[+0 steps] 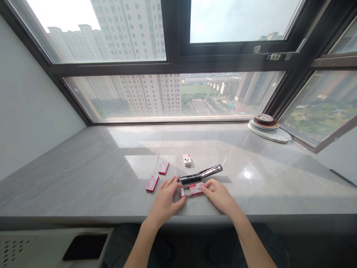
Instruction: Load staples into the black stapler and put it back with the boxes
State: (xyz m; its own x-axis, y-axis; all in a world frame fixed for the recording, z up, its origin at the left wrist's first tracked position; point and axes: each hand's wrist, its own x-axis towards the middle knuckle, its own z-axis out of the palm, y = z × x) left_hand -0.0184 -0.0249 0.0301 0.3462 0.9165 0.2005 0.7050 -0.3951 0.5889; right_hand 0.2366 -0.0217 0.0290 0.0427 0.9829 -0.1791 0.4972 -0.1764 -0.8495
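Note:
Both hands meet over a small red-and-white staple box (192, 189) near the front edge of the grey stone sill (83, 175). My left hand (166, 199) pinches its left end, where a white inner tray shows slid partly out. My right hand (219, 194) grips its right end with curled fingers. Just behind the box lies a black-and-silver stapler (200, 174), its silver part pointing right. Two flat red staple boxes (152, 183) (164, 167) lie to the left. A third small box (187, 160) stands further back.
A stack of round plates (268, 126) sits at the far right of the sill by the window. Large windows (173, 93) run along the back. A white wall (30, 111) closes the left side. My dark-clothed knees show below the sill's edge.

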